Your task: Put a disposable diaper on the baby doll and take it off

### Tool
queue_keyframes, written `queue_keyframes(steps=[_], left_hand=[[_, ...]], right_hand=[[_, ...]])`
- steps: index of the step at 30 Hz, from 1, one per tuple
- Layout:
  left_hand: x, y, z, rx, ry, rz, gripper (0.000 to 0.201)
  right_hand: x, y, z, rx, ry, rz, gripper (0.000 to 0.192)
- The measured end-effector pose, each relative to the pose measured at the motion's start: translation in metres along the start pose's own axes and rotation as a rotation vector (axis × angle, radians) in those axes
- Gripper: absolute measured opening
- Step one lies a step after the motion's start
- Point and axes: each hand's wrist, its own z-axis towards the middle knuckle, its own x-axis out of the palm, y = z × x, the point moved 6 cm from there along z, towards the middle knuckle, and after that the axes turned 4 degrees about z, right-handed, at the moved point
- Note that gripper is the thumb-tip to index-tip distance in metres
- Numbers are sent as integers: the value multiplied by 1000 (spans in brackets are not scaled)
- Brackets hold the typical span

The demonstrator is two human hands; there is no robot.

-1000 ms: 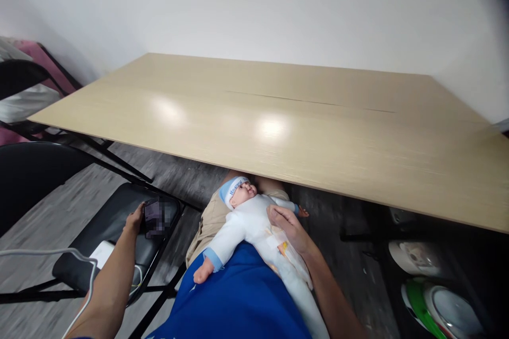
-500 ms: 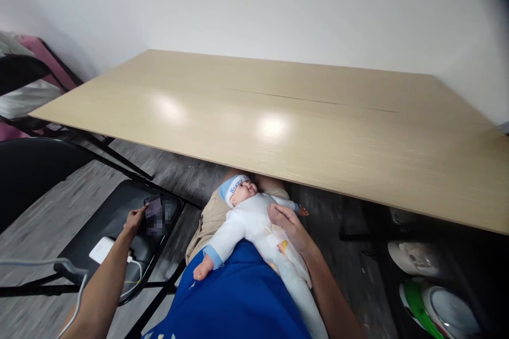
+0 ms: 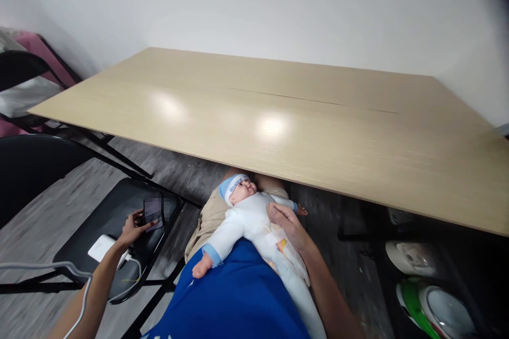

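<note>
A baby doll point(image 3: 254, 220) in a white outfit and a blue-and-white cap lies face up across my lap, its head toward the table edge. My right hand point(image 3: 287, 221) rests on its chest with fingers curled and thumb pressed over them; whatever they may hold is hidden. To the left, my left hand point(image 3: 134, 228) grips the lower left side of a smartphone point(image 3: 153, 213), thumb along its bottom edge and fingers at its side. The phone is at the black chair seat point(image 3: 115, 206), its screen partly blurred.
A white power bank point(image 3: 102, 248) with a white cable lies on the chair beside my left forearm. The wooden table point(image 3: 258, 100) spans the view ahead. At lower right, under the table, are a white cap-like item point(image 3: 409, 257) and a green-and-white object point(image 3: 433, 304).
My left hand has shifted its hold on the phone, with the thumb now across the lower edge, and the phone has turned slightly. The right hand and doll stay put.
</note>
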Motion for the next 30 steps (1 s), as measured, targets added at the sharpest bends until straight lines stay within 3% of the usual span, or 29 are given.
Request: queue_keyframes(steps=[7,15,30], left_hand=[[4,5,2,-25,53,-51,109],[1,3,7,-63,18,-53,88],[6,-1,1,-26,7,64,109]], right_hand=[[0,-1,0,-7,0,7,59],[-1,0,0,-17,0,6,61],[-2,-2,1,-22,-19,25,62]])
